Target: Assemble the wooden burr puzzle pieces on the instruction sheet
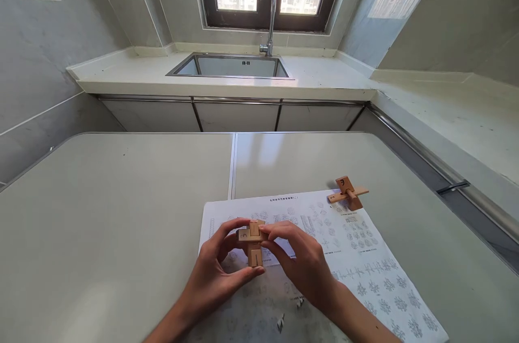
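Your left hand (213,272) and right hand (304,264) meet over the printed instruction sheet (365,256), fingers pinched around a small wooden puzzle (252,240) of pale, square-cut notched blocks, held just above the paper. How its pieces interlock is hard to tell, since your fingertips cover part of it. Farther right, at the sheet's top corner, a second wooden cross-shaped piece (347,193) lies on the smooth grey table (121,208). Beyond, a steel sink (231,66) sits beneath a curved chrome faucet (267,13).
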A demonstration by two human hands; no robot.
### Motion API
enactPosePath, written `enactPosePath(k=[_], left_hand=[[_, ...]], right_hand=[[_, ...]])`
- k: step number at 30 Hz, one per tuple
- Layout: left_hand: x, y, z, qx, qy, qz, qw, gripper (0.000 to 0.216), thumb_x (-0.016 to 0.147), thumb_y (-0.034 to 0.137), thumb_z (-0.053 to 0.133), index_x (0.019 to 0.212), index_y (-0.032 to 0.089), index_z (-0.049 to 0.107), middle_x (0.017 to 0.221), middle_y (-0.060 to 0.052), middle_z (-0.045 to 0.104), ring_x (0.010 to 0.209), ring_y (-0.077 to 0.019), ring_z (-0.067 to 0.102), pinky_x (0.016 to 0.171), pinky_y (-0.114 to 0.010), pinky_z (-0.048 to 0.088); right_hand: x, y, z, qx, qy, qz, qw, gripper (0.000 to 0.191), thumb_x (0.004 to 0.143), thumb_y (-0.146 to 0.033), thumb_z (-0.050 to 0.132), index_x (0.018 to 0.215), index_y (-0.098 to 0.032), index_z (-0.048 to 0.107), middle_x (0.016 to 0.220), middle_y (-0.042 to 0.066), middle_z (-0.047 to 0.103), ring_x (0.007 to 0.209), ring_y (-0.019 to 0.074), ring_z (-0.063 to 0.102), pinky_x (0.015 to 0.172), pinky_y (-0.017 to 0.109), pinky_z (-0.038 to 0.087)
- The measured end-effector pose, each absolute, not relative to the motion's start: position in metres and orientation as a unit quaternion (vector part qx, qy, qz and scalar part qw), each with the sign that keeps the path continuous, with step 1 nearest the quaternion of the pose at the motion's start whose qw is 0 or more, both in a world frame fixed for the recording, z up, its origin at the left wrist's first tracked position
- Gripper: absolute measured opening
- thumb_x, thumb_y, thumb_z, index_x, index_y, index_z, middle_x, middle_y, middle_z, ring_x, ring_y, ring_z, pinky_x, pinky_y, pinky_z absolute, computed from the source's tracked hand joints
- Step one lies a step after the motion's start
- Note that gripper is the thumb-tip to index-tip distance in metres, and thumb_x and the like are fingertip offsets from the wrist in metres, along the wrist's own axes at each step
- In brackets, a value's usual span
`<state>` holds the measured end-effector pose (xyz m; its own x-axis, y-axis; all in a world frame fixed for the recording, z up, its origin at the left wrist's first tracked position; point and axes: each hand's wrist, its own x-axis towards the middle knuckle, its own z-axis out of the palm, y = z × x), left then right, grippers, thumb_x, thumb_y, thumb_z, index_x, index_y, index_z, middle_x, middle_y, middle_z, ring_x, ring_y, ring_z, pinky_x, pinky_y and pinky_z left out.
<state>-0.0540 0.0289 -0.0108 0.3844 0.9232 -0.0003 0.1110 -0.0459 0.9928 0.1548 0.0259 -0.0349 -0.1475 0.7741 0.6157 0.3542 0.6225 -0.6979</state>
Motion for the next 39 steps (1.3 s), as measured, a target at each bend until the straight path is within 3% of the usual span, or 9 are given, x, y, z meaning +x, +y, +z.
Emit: enactPosePath(k=[7,11,14,17,20,23,30,35,39], left_hand=[[-0.055,0.029,-0.013,0.609,0.425,0.364,0.562,0.065,0.083,0.024,0.088,0.138,0.031,0.053,0.136,-0.006,0.070,0.112,-0.0247,0.074,0.102,-0.035,0.059],[-0.055,0.029,-0.013,0.604,0.422,0.366,0.569,0.065,0.082,0.024,0.088,0.137,0.032,0.054,0.137,-0.006,0.069,0.114,-0.0257,0.074,0.103,-0.035,0.058],[-0.054,0.030,-0.011,0.597,0.422,0.362,0.578,0.064,0.083,0.025,0.087,0.138,0.032,0.054,0.137,-0.007,0.069,0.115,-0.0263,0.073,0.105,-0.036,0.057],[-0.053,0.030,-0.010,0.577,0.415,0.370,0.598,0.062,0.085,0.027,0.086,0.137,0.033,0.054,0.136,-0.006,0.068,0.113,-0.0256,0.074,0.105,-0.038,0.057],[-0.052,0.031,-0.011,0.563,0.389,0.382,0.621,0.061,0.086,0.026,0.086,0.137,0.034,0.054,0.137,-0.006,0.067,0.111,-0.0252,0.074,0.104,-0.039,0.058],[-0.051,0.030,-0.012,0.563,0.375,0.391,0.625,0.062,0.084,0.024,0.088,0.136,0.033,0.055,0.140,-0.006,0.065,0.109,-0.0254,0.075,0.103,-0.039,0.058],[-0.050,0.028,-0.009,0.556,0.392,0.388,0.622,0.063,0.081,0.024,0.090,0.135,0.031,0.057,0.136,-0.007,0.067,0.107,-0.0252,0.075,0.101,-0.038,0.059],[-0.049,0.028,-0.007,0.561,0.386,0.387,0.621,0.062,0.083,0.024,0.088,0.135,0.031,0.057,0.135,-0.008,0.068,0.110,-0.0268,0.075,0.102,-0.039,0.059],[-0.049,0.028,-0.009,0.570,0.382,0.393,0.612,0.062,0.082,0.024,0.089,0.135,0.031,0.057,0.137,-0.008,0.067,0.111,-0.0271,0.075,0.103,-0.039,0.058]], right_hand=[[0.154,0.026,-0.035,-0.352,-0.743,0.179,0.540,0.030,0.097,0.001,0.063,0.117,-0.023,0.064,0.109,0.009,0.080,0.104,0.0225,0.078,0.091,0.036,0.066],[0.153,0.022,-0.038,-0.393,-0.719,0.209,0.534,0.023,0.098,-0.007,0.068,0.113,-0.025,0.065,0.106,0.006,0.081,0.099,0.0219,0.079,0.086,0.034,0.066],[0.155,0.022,-0.036,-0.454,-0.663,0.292,0.518,0.013,0.097,-0.020,0.074,0.104,-0.027,0.065,0.102,0.004,0.081,0.094,0.0222,0.079,0.083,0.034,0.065],[0.156,0.026,-0.029,-0.459,-0.598,0.442,0.487,0.016,0.097,-0.035,0.074,0.106,-0.025,0.065,0.105,0.005,0.079,0.094,0.0219,0.077,0.085,0.035,0.062],[0.156,0.030,-0.025,-0.415,-0.535,0.585,0.447,0.026,0.102,-0.048,0.064,0.110,-0.023,0.064,0.084,0.002,0.075,0.070,0.0166,0.069,0.065,0.030,0.057],[0.153,0.029,-0.025,-0.384,-0.481,0.655,0.437,0.032,0.103,-0.053,0.060,0.105,-0.022,0.059,0.065,-0.005,0.062,0.050,0.0103,0.052,0.051,0.024,0.044],[0.150,0.025,-0.025,-0.394,-0.463,0.648,0.458,0.039,0.096,-0.056,0.071,0.093,-0.021,0.054,0.074,-0.004,0.057,0.064,0.0110,0.052,0.056,0.023,0.040],[0.150,0.026,-0.026,-0.385,-0.446,0.674,0.445,0.039,0.098,-0.059,0.066,0.093,-0.022,0.052,0.064,-0.008,0.052,0.050,0.0085,0.042,0.048,0.022,0.034],[0.149,0.025,-0.026,-0.389,-0.451,0.671,0.441,0.039,0.098,-0.059,0.065,0.093,-0.022,0.053,0.064,-0.008,0.053,0.048,0.0085,0.044,0.046,0.022,0.037]])
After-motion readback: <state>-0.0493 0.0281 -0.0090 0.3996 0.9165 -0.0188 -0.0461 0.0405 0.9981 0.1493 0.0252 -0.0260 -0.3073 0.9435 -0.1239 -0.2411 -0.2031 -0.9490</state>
